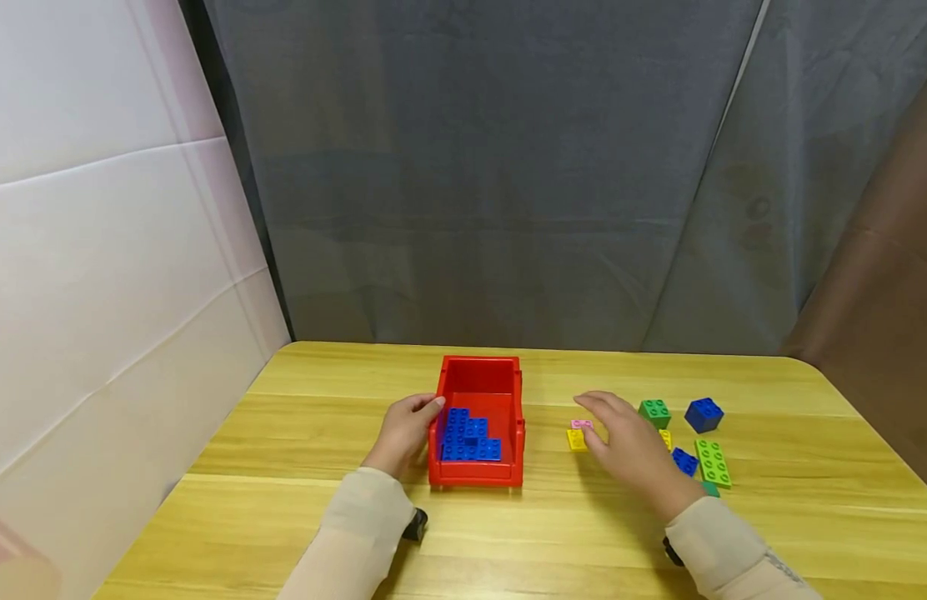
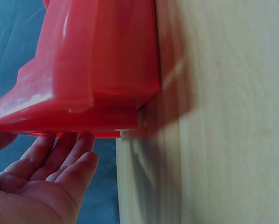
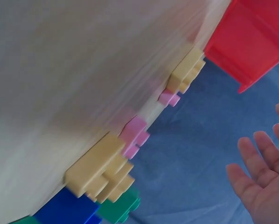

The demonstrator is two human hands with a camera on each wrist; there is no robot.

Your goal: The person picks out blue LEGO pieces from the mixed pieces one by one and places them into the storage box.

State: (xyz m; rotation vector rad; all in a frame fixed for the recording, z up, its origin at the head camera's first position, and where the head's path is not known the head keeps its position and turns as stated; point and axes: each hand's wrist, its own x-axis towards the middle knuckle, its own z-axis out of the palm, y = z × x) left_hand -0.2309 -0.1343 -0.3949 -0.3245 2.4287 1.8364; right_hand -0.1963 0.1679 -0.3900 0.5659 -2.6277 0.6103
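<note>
At the middle of the table stands a red plastic bin [image 1: 476,476], with several blue bricks [image 1: 458,442] on its floor, mostly toward the left and front. My left hand [image 1: 403,427] holds the bin's left wall, thumb at the rim and fingers outside. In the left wrist view those fingers [image 2: 76,161] meet the red wall. To the right, my right hand [image 1: 634,450] hovers with spread fingers and holds nothing. Just by its thumb lie a yellow brick [image 1: 576,440] and a pink brick [image 1: 581,424]. The right wrist view shows another pink brick [image 3: 134,134] and yellow brick [image 3: 95,163].
Right of my right hand are a green brick [image 1: 654,412], a blue brick [image 1: 704,414], a lime brick [image 1: 713,463], a flatter blue brick [image 1: 685,461] and a partly hidden teal brick [image 1: 710,490]. A grey curtain [image 1: 471,192] hangs behind the wooden table [image 1: 343,375].
</note>
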